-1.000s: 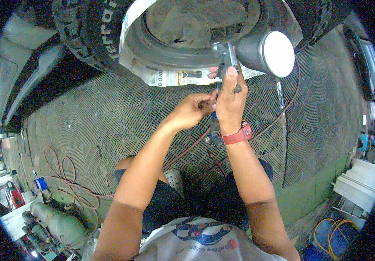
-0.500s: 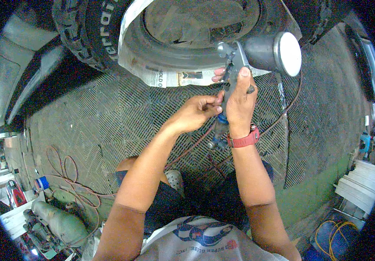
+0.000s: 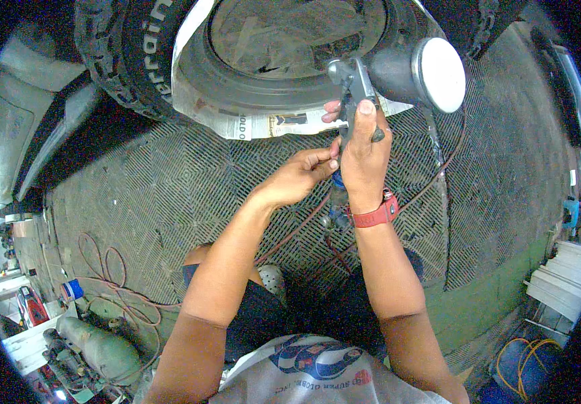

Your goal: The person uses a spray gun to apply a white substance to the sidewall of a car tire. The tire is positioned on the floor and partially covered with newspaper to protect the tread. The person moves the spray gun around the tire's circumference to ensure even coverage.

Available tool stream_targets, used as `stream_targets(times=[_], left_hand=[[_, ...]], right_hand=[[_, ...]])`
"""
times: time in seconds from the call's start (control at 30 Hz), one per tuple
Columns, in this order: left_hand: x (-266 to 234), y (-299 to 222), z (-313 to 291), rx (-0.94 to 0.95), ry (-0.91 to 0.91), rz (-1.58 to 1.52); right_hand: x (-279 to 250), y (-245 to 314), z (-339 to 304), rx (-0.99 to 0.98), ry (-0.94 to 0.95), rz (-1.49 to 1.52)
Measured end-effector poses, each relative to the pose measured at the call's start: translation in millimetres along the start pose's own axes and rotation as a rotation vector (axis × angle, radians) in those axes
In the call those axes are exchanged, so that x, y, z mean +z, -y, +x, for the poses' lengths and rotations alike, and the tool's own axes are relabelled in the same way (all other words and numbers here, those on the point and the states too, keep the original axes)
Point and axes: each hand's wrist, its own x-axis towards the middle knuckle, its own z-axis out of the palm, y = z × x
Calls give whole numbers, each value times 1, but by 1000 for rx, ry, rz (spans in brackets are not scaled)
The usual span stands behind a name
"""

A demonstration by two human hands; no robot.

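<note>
"Black cup [image 3: 388, 71], white round end [image 3: 442, 74], and that's the spray gun [image 3: 361, 81] they're joined to! Where have we got it?"

"On the person's side of the wheel [image 3: 236, 91], overlapping its lower right part from this view. Whether they touch, I can't tell."

"And the right hand [image 3: 366, 151]?"

"Wrapped firmly around the gun's handle, thumb on the near side, red watch [image 3: 372, 210] at the wrist, all below the wheel!"

"Left hand [image 3: 294, 176]?"

"Narrow, also below the wheel: thumb and fingertips pinch at the handle's lower part. The exact piece is too small to make out."

"What's dressing the wheel?"

"Newspaper [image 3: 263, 126], fanned around the rim, and outside that a chunky black tyre [image 3: 125, 74]!"

"Anything further out?"

"A reddish hose [image 3: 95, 269] looping on the floor, well below and left of the wheel; past it, a green tank [image 3: 98, 347]. Far below and right, a yellow cord [image 3: 521, 367] over something blue."
</note>
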Motion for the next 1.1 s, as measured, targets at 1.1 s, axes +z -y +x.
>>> stream_targets(times=[1.1], left_hand=[[17,-63,-12,476,-833,442]], right_hand=[[-8,4,-6,5,-35,21]])
